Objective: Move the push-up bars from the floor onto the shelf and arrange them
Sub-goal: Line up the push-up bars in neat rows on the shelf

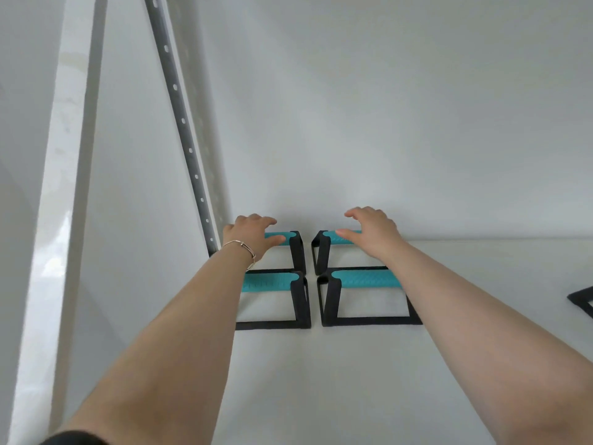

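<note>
Black-framed push-up bars with teal grips stand on the white shelf (pixel 353 380) in two rows of two. The back left bar (pixel 296 248) and back right bar (pixel 321 252) are close to the wall. In front of them are the front left bar (pixel 272 282) and front right bar (pixel 365 279). My left hand (pixel 250 234) hovers over the back left grip, its fingers spread and its thumb in front of the grip. My right hand (pixel 372 229) is arched the same way over the back right grip. Neither hand is closed around a grip.
A grey perforated upright (pixel 189 146) rises at the shelf's back left corner, close to the left bars. The black corner of another bar frame (pixel 580 300) shows at the right edge. A white wall (pixel 385 123) stands behind the shelf.
</note>
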Available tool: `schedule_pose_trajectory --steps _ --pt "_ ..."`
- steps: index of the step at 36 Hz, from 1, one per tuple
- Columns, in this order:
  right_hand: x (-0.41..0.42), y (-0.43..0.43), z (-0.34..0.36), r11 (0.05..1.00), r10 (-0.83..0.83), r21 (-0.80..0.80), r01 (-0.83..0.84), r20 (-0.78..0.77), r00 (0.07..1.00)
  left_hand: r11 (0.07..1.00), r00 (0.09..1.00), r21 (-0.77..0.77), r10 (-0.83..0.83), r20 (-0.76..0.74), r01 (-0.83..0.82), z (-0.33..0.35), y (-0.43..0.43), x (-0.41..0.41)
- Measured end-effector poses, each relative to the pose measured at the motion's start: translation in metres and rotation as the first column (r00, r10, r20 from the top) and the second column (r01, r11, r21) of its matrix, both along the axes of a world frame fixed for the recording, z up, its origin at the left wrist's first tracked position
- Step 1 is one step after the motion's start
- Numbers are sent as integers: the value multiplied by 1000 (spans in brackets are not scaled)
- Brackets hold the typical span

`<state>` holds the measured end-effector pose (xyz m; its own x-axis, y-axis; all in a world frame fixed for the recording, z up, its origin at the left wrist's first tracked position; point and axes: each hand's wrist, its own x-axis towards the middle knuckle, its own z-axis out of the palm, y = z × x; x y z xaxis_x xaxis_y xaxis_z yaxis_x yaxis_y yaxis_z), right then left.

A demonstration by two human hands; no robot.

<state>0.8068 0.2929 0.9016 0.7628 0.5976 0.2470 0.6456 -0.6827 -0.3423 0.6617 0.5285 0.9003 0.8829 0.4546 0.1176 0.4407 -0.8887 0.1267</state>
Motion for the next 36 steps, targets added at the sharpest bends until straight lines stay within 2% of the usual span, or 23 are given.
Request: schedule_pose_trajectory --steps 2,4,7,10,17,36 --pt "11 10 -7 994 9 -113 -6 22 1000 999 999 -25 25 -47 -26 -3 8 8" --pt "20 16 -16 974 -11 -228 7 -18 1000 998 996 -47 39 -80 -43 -9 13 13" --pt "26 18 -26 950 -93 -306 60 -96 991 986 997 -153 67 -39 -72 -18 15 16" --pt "27 18 -29 952 -111 -297 76 -105 988 969 995 -234 90 37 -79 -22 15 18" --pt "28 17 -31 949 -117 -306 81 -102 988 972 993 -226 80 90 -58 -25 16 20" --pt "31 17 -31 953 -115 -295 75 -121 986 977 994 -198 94 61 -80 -28 17 23"
